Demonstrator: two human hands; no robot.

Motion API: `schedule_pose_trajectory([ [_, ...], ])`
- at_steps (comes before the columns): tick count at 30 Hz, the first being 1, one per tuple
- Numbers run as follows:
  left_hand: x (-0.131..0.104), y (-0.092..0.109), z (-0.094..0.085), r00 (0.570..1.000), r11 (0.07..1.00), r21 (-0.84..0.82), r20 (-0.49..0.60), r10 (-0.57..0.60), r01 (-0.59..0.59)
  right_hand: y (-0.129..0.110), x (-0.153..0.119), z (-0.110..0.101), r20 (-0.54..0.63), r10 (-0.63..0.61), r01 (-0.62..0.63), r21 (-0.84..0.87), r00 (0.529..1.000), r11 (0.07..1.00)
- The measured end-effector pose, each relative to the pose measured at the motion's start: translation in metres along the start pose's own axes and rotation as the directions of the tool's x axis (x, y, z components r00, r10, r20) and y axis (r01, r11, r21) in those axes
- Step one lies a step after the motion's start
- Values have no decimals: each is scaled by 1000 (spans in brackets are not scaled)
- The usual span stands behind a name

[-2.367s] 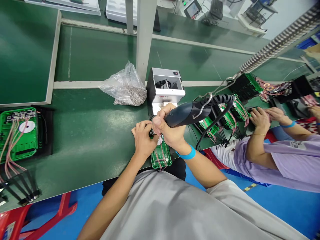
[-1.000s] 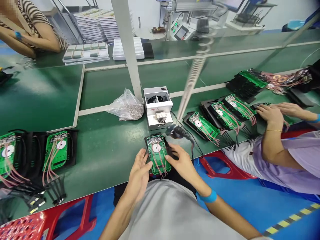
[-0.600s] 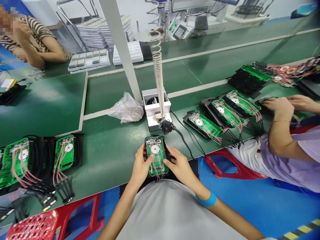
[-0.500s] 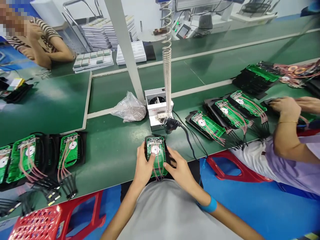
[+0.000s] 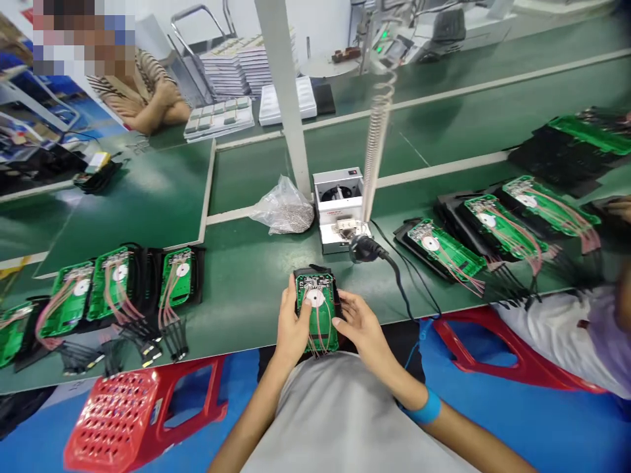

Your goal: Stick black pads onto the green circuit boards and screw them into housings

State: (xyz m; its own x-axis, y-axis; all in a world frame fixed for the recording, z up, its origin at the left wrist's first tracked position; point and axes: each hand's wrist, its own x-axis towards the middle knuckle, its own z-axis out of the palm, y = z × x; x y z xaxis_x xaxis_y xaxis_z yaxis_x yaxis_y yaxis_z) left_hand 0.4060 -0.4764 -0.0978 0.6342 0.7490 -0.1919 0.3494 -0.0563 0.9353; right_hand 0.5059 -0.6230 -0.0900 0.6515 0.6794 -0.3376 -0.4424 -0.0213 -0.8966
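A green plastic housing (image 5: 323,322) with a circuit board, a white disc and thin reddish wires lies in front of my body at the bench edge, black casing along its sides. My left hand (image 5: 292,325) grips its left side, thumb over the front near the disc. On the opposite side, my right hand (image 5: 363,328) holds the right edge with curled fingers, its thumb by the wires. Beyond them stands a small white machine (image 5: 340,213) with a black round part inside. A black tool end with a cable (image 5: 369,248) hangs before it from a coiled spring (image 5: 377,138).
Left of the machine rests a clear bag of small metal parts (image 5: 293,213). Several similar green housings (image 5: 177,279) lie on the left; more green housings (image 5: 446,253) lie right. A red stool (image 5: 116,420) stands lower left. One person sits across; another is at far right.
The view has turned left, so the bench things appear shifted right and more housings show on the left. Both hands keep hold of the green housing, with little change in grip.
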Motion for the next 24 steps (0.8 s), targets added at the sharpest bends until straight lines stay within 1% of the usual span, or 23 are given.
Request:
schedule_pose_trajectory([
  [2, 2, -1, -12, 1000, 998, -58, 6, -5, 6, -2, -1, 8, 54, 2, -6, 70, 999, 997],
  [3, 4, 0, -22, 1000, 995, -96, 11, -21, 22, -2, -1, 11, 91, 4, -12, 87, 996, 996],
  [4, 7, 2, -37, 999, 990, -133, 8, -39, 40, -1, 0, 14, 127, 0, -12, 91, 992, 996],
  [5, 12, 5, -55, 999, 986, -159, -6, -52, 51, 1, 2, 16, 159, -10, -3, 83, 987, 997],
  [7, 23, 15, -103, 995, 989, -143, -81, -55, 43, 8, 8, 17, 211, -35, 30, 26, 977, 999],
  [8, 30, 22, -131, 990, 996, -89, -138, -38, 26, 13, 12, 16, 227, -43, 48, -18, 973, 999],
  [9, 39, 29, -160, 980, 1000, -9, -199, -8, 6, 19, 18, 14, 236, -43, 60, -64, 971, 996],
  [11, 58, 43, -215, 950, 983, 186, -309, 51, 8, 29, 28, 9, 242, -35, 67, -124, 970, 990],
  [12, 69, 48, -239, 939, 965, 262, -336, 71, 20, 33, 32, 7, 239, -31, 64, -131, 970, 989],
  [13, 79, 52, -259, 934, 943, 330, -349, 73, 49, 36, 36, 5, 239, -27, 60, -132, 971, 989],
  [14, 89, 55, -276, 929, 917, 390, -364, 71, 83, 38, 38, 3, 243, -23, 56, -132, 970, 990],
  [15, 99, 56, -288, 924, 899, 424, -376, 66, 109, 39, 39, 2, 250, -17, 53, -137, 968, 989],
  [16, 107, 56, -296, 921, 882, 453, -386, 61, 132, 39, 40, 1, 259, -10, 50, -149, 966, 988],
  [18, 121, 55, -305, 915, 854, 495, -399, 60, 160, 36, 38, -2, 280, 10, 43, -181, 960, 983],
  [21, 134, 51, -306, 911, 796, 576, -404, 79, 186, 30, 32, -7, 317, 58, 15, -222, 947, 975],
  [24, 137, 50, -298, 891, 724, 660, -430, 147, 199, 21, 23, -12, 341, 112, -10, -288, 933, 957],
])
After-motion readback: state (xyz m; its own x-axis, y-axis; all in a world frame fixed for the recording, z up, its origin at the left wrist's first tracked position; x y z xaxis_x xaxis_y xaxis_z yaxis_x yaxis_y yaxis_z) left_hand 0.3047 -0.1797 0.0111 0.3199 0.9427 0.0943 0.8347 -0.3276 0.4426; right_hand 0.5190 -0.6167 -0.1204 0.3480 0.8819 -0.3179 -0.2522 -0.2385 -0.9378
